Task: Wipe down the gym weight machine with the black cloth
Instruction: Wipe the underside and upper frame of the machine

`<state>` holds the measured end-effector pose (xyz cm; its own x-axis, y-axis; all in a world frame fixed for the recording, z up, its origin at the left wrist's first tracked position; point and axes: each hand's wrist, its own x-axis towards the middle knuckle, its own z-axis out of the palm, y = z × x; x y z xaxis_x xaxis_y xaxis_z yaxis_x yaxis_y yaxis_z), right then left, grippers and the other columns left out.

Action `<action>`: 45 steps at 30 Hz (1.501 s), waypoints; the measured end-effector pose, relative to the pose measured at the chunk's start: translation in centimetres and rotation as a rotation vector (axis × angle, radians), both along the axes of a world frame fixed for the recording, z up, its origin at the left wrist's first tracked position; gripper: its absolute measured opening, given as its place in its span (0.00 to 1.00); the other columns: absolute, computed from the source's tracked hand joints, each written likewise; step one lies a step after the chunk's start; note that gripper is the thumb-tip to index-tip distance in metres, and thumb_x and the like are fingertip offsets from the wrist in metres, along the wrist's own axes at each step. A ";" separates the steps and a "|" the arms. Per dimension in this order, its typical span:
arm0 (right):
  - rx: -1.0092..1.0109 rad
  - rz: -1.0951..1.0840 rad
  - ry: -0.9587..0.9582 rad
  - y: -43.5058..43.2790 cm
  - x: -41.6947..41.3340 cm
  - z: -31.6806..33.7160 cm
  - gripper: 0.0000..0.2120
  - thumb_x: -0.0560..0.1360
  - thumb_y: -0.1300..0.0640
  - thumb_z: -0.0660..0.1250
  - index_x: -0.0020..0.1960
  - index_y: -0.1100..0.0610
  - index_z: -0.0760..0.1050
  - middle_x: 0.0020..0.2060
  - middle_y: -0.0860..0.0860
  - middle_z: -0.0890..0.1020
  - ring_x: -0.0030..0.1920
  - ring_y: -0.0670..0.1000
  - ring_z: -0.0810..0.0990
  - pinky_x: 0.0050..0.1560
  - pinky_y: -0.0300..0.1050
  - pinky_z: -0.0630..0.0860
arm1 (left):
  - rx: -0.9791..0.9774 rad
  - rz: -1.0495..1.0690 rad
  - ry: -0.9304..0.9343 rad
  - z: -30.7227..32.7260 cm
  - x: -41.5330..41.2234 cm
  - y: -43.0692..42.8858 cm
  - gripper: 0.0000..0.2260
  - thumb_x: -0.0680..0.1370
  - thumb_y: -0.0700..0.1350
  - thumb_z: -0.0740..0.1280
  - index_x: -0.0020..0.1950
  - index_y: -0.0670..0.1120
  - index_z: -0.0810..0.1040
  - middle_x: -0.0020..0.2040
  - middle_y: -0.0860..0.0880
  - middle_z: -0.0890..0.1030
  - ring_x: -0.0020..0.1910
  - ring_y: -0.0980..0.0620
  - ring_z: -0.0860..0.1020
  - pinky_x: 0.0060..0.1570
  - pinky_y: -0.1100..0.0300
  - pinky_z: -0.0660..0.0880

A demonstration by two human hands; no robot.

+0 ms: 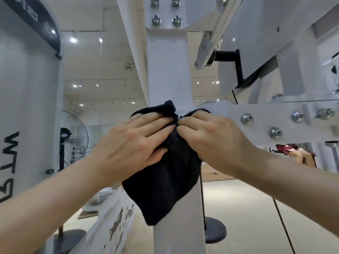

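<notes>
A black cloth is draped over the white upright post of the weight machine, right in front of me. My left hand lies on the cloth's upper left part, fingers spread over it and thumb tucked beneath against the fabric. My right hand is beside it on the right, its fingertips curled and pinching a bunched fold of the cloth where the post meets a bolted side arm. The cloth's lower part hangs loose down the post.
A grey weight-stack cover stands close on the left. Bolted plates and a black spring lever crowd the upper right. Behind are a standing fan, round stand bases on the floor, and open gym floor to the right.
</notes>
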<state>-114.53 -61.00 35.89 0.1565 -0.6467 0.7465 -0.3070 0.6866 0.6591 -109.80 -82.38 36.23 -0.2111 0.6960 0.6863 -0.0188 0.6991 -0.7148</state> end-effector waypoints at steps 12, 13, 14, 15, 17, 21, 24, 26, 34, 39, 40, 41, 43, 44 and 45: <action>-0.073 -0.264 0.016 4.8 0.8 -1.8 0.28 0.77 0.49 0.56 0.69 0.68 0.71 0.70 0.64 0.71 0.69 0.61 0.71 0.70 0.56 0.62 | 0.055 0.068 0.011 1.4 -3.4 4.5 0.33 0.80 0.60 0.50 0.76 0.38 0.61 0.74 0.39 0.66 0.74 0.42 0.64 0.72 0.47 0.62; -0.101 -0.320 -0.040 3.8 0.7 -1.6 0.33 0.77 0.45 0.53 0.71 0.69 0.66 0.72 0.64 0.67 0.72 0.62 0.67 0.72 0.57 0.59 | 0.065 0.033 0.003 1.6 -3.4 4.2 0.30 0.81 0.58 0.50 0.76 0.40 0.62 0.74 0.41 0.67 0.74 0.44 0.64 0.72 0.47 0.63; -0.126 -0.353 -0.103 2.7 0.5 -1.2 0.37 0.76 0.41 0.51 0.73 0.69 0.63 0.73 0.65 0.64 0.73 0.62 0.65 0.73 0.57 0.56 | 0.100 -0.008 -0.009 1.9 -3.4 3.5 0.27 0.81 0.56 0.51 0.76 0.42 0.62 0.74 0.43 0.67 0.74 0.46 0.64 0.71 0.48 0.64; -0.157 -0.348 -0.152 1.6 0.4 -0.6 0.41 0.75 0.38 0.49 0.74 0.69 0.61 0.73 0.65 0.63 0.74 0.61 0.64 0.73 0.57 0.55 | 0.149 -0.052 -0.017 2.3 -3.3 2.7 0.25 0.82 0.54 0.51 0.76 0.45 0.63 0.74 0.46 0.68 0.74 0.48 0.64 0.71 0.48 0.65; -0.202 -0.303 -0.216 -0.2 0.2 1.1 0.45 0.73 0.33 0.43 0.76 0.68 0.56 0.74 0.64 0.62 0.75 0.60 0.63 0.74 0.55 0.55 | 0.235 -0.121 -0.021 2.8 -3.4 1.4 0.23 0.81 0.53 0.52 0.76 0.47 0.64 0.73 0.48 0.69 0.73 0.48 0.65 0.68 0.49 0.68; -0.166 -0.302 -0.296 -1.8 0.4 3.8 0.46 0.71 0.32 0.32 0.76 0.64 0.34 0.78 0.63 0.45 0.78 0.59 0.48 0.74 0.53 0.54 | 0.479 -0.330 0.006 1.8 -4.1 1.9 0.22 0.79 0.50 0.54 0.72 0.46 0.69 0.70 0.50 0.71 0.67 0.50 0.66 0.66 0.59 0.67; -0.195 -0.284 -0.254 -2.0 0.2 3.1 0.37 0.78 0.41 0.36 0.77 0.67 0.48 0.75 0.66 0.58 0.75 0.62 0.61 0.71 0.55 0.62 | 0.772 -0.607 -0.048 -0.2 -4.4 3.6 0.20 0.81 0.48 0.55 0.72 0.48 0.70 0.71 0.54 0.70 0.70 0.57 0.65 0.70 0.69 0.58; -0.203 -0.211 -0.210 -1.7 -0.5 1.6 0.30 0.79 0.51 0.48 0.75 0.68 0.58 0.71 0.67 0.66 0.71 0.63 0.69 0.70 0.56 0.65 | 0.792 -0.609 -0.059 -1.9 -4.6 4.4 0.21 0.81 0.46 0.53 0.75 0.49 0.66 0.75 0.52 0.66 0.75 0.56 0.61 0.73 0.61 0.59; 0.022 -0.029 0.131 2.6 -0.8 -2.8 0.17 0.79 0.67 0.54 0.55 0.64 0.82 0.51 0.59 0.85 0.54 0.57 0.83 0.57 0.51 0.78 | 0.412 -0.184 0.079 -4.6 -3.0 2.3 0.22 0.80 0.42 0.59 0.74 0.41 0.67 0.75 0.42 0.65 0.74 0.45 0.65 0.68 0.48 0.68; 0.008 -0.015 0.125 6.4 1.2 -1.3 0.14 0.73 0.69 0.58 0.45 0.57 0.81 0.40 0.53 0.82 0.42 0.56 0.81 0.43 0.50 0.76 | 0.315 -0.122 0.092 -2.6 -2.7 5.6 0.22 0.81 0.46 0.56 0.74 0.41 0.68 0.74 0.44 0.67 0.73 0.47 0.66 0.70 0.44 0.65; -0.027 -0.001 0.127 7.4 1.4 -1.0 0.15 0.73 0.70 0.58 0.47 0.58 0.81 0.41 0.53 0.82 0.42 0.56 0.81 0.42 0.50 0.76 | 0.324 -0.133 0.080 -2.1 -3.0 7.1 0.22 0.81 0.47 0.54 0.74 0.41 0.67 0.74 0.44 0.67 0.73 0.47 0.66 0.70 0.44 0.65; -0.067 0.014 0.125 8.4 1.5 -0.7 0.16 0.73 0.70 0.57 0.50 0.59 0.81 0.43 0.55 0.82 0.42 0.57 0.81 0.41 0.50 0.76 | 0.349 -0.155 0.064 -1.7 -3.3 8.5 0.23 0.81 0.48 0.52 0.74 0.40 0.67 0.74 0.43 0.67 0.74 0.46 0.65 0.71 0.44 0.64; -0.138 0.028 0.100 10.0 1.1 -0.5 0.20 0.73 0.69 0.54 0.57 0.60 0.80 0.47 0.58 0.81 0.43 0.58 0.81 0.42 0.51 0.75 | 0.471 -0.234 0.014 -1.4 -4.1 11.0 0.24 0.81 0.47 0.52 0.75 0.38 0.64 0.75 0.41 0.65 0.74 0.44 0.64 0.71 0.44 0.62; -0.157 0.026 0.088 10.4 0.8 -0.7 0.21 0.73 0.69 0.54 0.59 0.61 0.78 0.48 0.58 0.81 0.44 0.58 0.81 0.42 0.51 0.74 | 0.542 -0.279 0.000 -1.7 -4.4 11.9 0.24 0.81 0.46 0.52 0.75 0.38 0.63 0.75 0.40 0.64 0.75 0.44 0.63 0.71 0.44 0.62; -0.169 0.020 0.079 10.5 0.4 -1.3 0.21 0.72 0.69 0.54 0.60 0.61 0.78 0.50 0.59 0.81 0.44 0.58 0.81 0.42 0.51 0.74 | 0.593 -0.319 -0.001 -2.5 -4.7 12.6 0.24 0.81 0.44 0.53 0.75 0.37 0.62 0.75 0.40 0.64 0.75 0.44 0.63 0.71 0.43 0.64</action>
<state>-114.17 -50.46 34.63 0.2301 -0.5093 0.8292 -0.2737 0.7838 0.5574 -114.46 -69.83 33.72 -0.0585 0.2296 0.9715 0.2542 0.9445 -0.2079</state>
